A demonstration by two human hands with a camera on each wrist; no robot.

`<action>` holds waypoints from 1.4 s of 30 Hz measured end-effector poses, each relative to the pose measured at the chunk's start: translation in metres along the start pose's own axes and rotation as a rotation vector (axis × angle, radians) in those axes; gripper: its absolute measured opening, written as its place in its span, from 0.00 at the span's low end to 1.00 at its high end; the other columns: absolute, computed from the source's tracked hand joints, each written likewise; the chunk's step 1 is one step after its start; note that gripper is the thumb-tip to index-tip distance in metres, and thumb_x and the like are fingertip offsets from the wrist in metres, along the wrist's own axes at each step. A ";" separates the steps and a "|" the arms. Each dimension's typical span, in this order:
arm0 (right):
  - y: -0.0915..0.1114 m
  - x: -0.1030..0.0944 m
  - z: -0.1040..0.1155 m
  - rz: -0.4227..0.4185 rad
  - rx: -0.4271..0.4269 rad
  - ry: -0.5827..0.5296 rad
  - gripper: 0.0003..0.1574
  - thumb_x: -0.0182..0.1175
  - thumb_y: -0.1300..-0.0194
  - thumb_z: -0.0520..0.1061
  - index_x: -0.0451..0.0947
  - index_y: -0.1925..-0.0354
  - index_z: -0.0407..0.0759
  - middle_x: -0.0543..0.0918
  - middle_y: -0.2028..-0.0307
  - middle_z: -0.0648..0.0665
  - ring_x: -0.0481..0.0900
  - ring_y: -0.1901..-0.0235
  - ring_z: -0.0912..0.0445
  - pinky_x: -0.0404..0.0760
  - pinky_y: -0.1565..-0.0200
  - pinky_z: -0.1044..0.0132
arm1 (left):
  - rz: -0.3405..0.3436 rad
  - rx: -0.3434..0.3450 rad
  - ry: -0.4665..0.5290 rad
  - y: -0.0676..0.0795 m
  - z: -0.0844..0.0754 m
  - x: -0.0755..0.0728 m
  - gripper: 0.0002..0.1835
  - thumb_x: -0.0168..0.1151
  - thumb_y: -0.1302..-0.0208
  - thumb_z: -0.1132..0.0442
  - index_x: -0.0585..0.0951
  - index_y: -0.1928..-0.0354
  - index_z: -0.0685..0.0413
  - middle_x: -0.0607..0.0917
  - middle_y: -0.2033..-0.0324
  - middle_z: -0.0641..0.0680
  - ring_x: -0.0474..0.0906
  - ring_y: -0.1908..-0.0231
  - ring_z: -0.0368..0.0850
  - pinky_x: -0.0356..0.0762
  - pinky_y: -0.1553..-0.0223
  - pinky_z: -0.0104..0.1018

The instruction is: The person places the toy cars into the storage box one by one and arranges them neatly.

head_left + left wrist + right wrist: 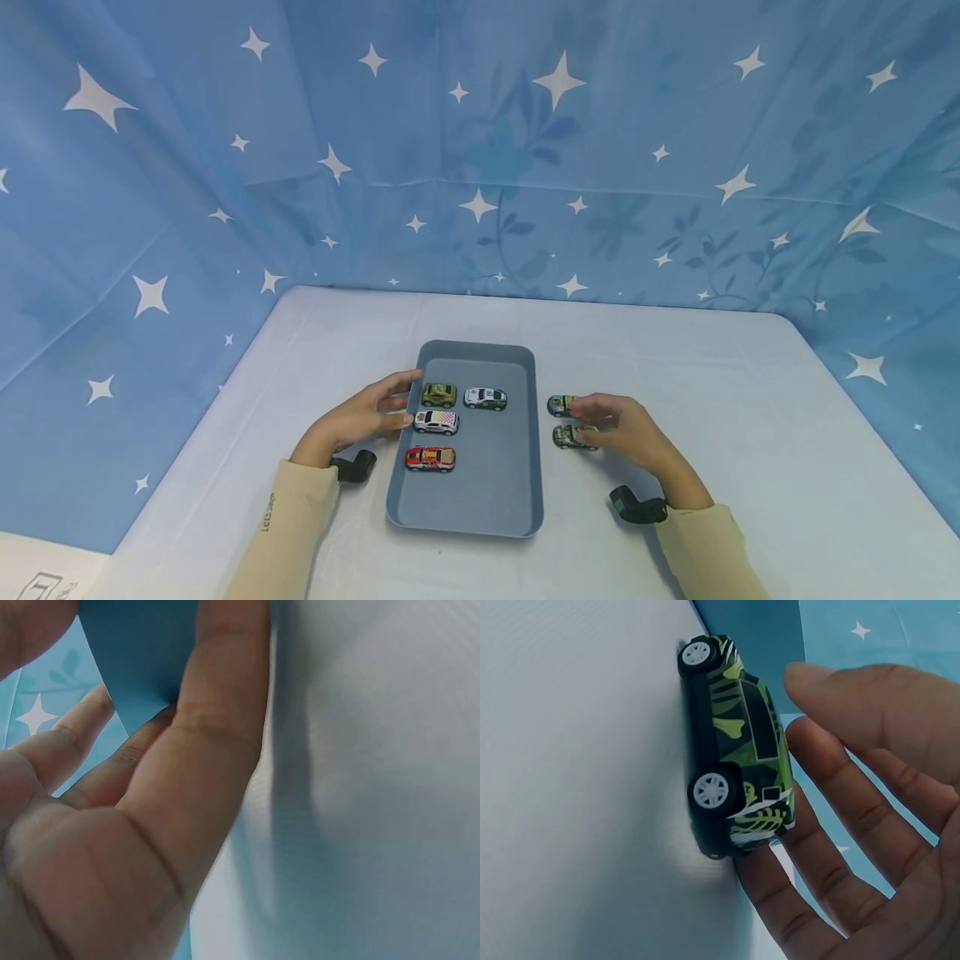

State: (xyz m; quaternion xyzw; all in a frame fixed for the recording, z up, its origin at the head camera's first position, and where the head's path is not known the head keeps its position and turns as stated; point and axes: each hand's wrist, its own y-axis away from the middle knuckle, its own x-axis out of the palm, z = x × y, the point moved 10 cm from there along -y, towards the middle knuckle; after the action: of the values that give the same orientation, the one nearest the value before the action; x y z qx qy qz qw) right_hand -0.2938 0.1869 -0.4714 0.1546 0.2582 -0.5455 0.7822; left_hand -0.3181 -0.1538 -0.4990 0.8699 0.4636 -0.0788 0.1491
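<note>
My left hand (367, 417) is at the left side of the blue-grey tray (465, 518), its fingers and thumb along the rim. In the left wrist view, its fingers (191, 727) rest against the tray's outer wall. To the tray's right, my right hand (618, 429) hovers beside two toy cars on the table, fingers loosely bent. The nearer is a dark green leaf-patterned toy car (750, 735). Behind it stands a blue-green toy car (559, 406), partly hidden by the fingers. The thumb (877, 705) is close over the leaf-patterned car's roof, pinching nothing.
Inside the tray are a green toy car (438, 395), a white-and-green one (485, 399), a white one with coloured dots (437, 422) and a red one (431, 459). A white cloth covers the table (675, 375). Blue star-printed curtain (420, 125) hangs behind.
</note>
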 end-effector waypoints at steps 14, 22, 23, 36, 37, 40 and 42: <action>0.002 0.005 -0.009 0.041 0.047 -0.015 0.27 0.76 0.36 0.33 0.84 0.40 0.29 0.89 0.44 0.33 0.85 0.39 0.34 0.79 0.35 0.36 | 0.000 -0.009 0.004 0.000 0.000 0.000 0.45 0.69 0.23 0.64 0.53 0.14 0.63 0.54 0.18 0.75 0.54 0.21 0.80 0.69 0.30 0.70; 0.004 0.006 -0.011 0.036 0.059 0.004 0.27 0.77 0.37 0.34 0.84 0.41 0.29 0.89 0.44 0.33 0.84 0.39 0.33 0.77 0.34 0.34 | -0.002 -0.009 0.002 0.001 -0.001 0.000 0.45 0.68 0.23 0.65 0.53 0.14 0.64 0.55 0.19 0.76 0.55 0.22 0.80 0.69 0.30 0.71; 0.004 0.006 -0.011 0.035 0.060 0.009 0.27 0.77 0.37 0.34 0.84 0.41 0.29 0.89 0.44 0.33 0.84 0.39 0.33 0.77 0.34 0.34 | 0.000 -0.009 0.003 0.001 -0.001 0.000 0.45 0.68 0.23 0.65 0.53 0.14 0.64 0.55 0.19 0.76 0.54 0.22 0.80 0.69 0.30 0.71; 0.005 0.006 -0.010 0.028 0.059 0.026 0.25 0.77 0.37 0.35 0.86 0.42 0.31 0.89 0.44 0.34 0.84 0.38 0.33 0.77 0.34 0.33 | 0.026 0.006 0.020 0.001 -0.003 0.001 0.46 0.67 0.22 0.64 0.52 0.14 0.63 0.53 0.18 0.76 0.53 0.21 0.80 0.70 0.30 0.70; 0.005 0.006 -0.010 0.027 0.060 0.032 0.25 0.77 0.37 0.35 0.86 0.42 0.31 0.89 0.44 0.34 0.84 0.39 0.33 0.77 0.34 0.34 | 0.028 0.006 0.023 0.001 -0.003 0.001 0.46 0.67 0.22 0.64 0.52 0.14 0.63 0.53 0.18 0.76 0.53 0.21 0.80 0.70 0.31 0.70; 0.004 0.006 -0.012 0.018 0.070 0.045 0.24 0.77 0.37 0.34 0.87 0.43 0.33 0.90 0.45 0.35 0.85 0.39 0.33 0.77 0.34 0.35 | 0.027 -0.002 0.032 0.000 -0.002 0.001 0.45 0.67 0.22 0.64 0.52 0.14 0.63 0.54 0.18 0.76 0.52 0.21 0.80 0.71 0.31 0.70; 0.004 0.005 -0.011 0.015 0.068 0.056 0.23 0.77 0.37 0.34 0.87 0.44 0.33 0.90 0.45 0.36 0.85 0.40 0.34 0.79 0.35 0.36 | 0.025 -0.007 0.029 0.000 -0.001 0.000 0.45 0.67 0.22 0.64 0.52 0.14 0.62 0.54 0.18 0.75 0.52 0.21 0.79 0.70 0.30 0.70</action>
State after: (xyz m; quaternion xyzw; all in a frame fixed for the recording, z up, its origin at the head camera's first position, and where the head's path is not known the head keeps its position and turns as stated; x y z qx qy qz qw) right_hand -0.2916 0.1901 -0.4831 0.1982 0.2603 -0.5436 0.7730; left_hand -0.3179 -0.1533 -0.4983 0.8763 0.4548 -0.0626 0.1462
